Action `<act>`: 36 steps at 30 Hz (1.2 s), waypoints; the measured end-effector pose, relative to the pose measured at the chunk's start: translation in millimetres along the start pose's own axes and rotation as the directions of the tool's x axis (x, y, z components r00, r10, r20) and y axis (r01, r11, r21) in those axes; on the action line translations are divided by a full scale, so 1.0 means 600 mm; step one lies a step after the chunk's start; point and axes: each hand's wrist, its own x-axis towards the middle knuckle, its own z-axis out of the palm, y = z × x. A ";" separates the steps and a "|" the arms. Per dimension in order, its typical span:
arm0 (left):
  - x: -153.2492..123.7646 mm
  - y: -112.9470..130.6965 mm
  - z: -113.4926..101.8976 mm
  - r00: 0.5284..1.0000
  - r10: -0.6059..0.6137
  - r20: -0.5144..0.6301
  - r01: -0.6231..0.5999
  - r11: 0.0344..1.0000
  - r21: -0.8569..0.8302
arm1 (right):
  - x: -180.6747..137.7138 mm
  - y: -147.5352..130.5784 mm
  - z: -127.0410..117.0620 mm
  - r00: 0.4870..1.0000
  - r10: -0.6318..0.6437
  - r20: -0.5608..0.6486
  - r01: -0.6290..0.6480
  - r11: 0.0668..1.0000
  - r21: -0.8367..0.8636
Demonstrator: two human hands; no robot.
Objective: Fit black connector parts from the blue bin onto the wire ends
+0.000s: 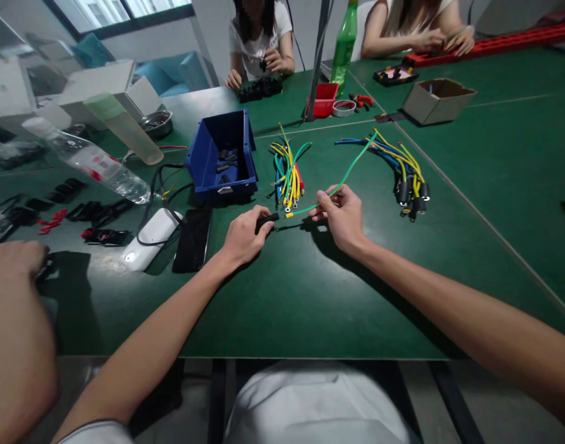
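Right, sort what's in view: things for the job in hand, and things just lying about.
Likely for the job:
green wire, in the right hand
black tube, in the left hand
blue bin
black pieces inside it
two wire bundles

Seemingly lying about:
phone
white device
water bottle
green bottle

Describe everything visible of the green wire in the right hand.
The green wire is thin, smooth and plastic-looking, with a yellow band and what looks like a small metal ring at its left end. The right hand pinches it between thumb and fingers. From there it curves up and right in the view, its far end overlapping the right wire bundle; whether they touch is unclear. The ring points at the black tube in the left hand; contact there is unclear too.
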 end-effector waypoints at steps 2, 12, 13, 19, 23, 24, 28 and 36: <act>0.002 -0.001 0.000 1.000 -0.024 -0.006 0.024 1.000 -0.008 | 0.000 0.000 -0.001 1.000 -0.001 -0.002 0.001 1.000 0.010; 0.003 0.004 0.002 0.998 -0.050 -0.031 0.049 0.998 -0.032 | -0.004 -0.002 0.000 1.000 -0.022 -0.001 0.022 0.999 0.033; 0.003 0.004 0.002 0.998 -0.055 -0.029 0.054 0.998 -0.030 | -0.004 -0.002 0.000 1.000 -0.022 0.004 0.022 0.999 0.032; 0.002 0.008 -0.001 0.998 -0.061 -0.030 0.059 0.997 -0.044 | -0.003 0.000 0.000 1.000 -0.023 -0.007 0.023 0.999 0.030; 0.002 0.009 -0.001 0.997 -0.067 -0.022 0.067 0.998 -0.020 | -0.002 -0.001 0.000 1.000 -0.008 -0.007 0.008 0.999 0.046; 0.002 0.008 -0.001 0.998 -0.063 -0.025 0.063 0.998 -0.011 | -0.002 -0.001 0.000 1.000 -0.007 -0.008 0.008 0.999 0.051; 0.003 0.007 0.000 0.998 -0.051 -0.033 0.051 0.999 -0.001 | -0.002 -0.003 0.000 1.000 -0.011 -0.002 0.011 0.999 0.050; 0.000 0.007 -0.005 0.999 -0.033 -0.032 0.032 0.999 -0.030 | -0.003 0.000 -0.003 1.000 -0.017 -0.008 0.017 0.999 0.036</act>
